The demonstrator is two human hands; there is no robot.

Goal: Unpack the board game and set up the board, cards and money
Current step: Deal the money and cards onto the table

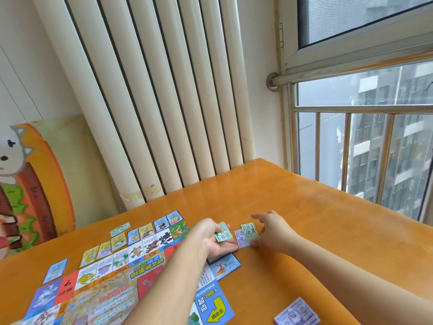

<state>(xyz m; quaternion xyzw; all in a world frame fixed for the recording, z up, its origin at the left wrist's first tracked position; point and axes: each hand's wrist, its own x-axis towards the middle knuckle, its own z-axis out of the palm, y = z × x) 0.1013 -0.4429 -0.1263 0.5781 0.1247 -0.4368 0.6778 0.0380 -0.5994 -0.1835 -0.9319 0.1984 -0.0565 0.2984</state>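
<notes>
My left grip (215, 240) pinches a small bundle of green notes (223, 233) by the board's far right corner. My right grip (273, 229) is spread wide, thumb touching a single green note (249, 231) that lies on a purple note (239, 240) on the counter (304, 219). The board (105, 285) lies left, with cards (140, 233) along its far edge. A purple note stack (296, 313) sits nearer me, at right.

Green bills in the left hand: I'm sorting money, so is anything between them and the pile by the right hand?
Nothing visible. The green bills, held in the left hand, lie close beside the small pile that the right hand touches; only bare table shows between.
</notes>
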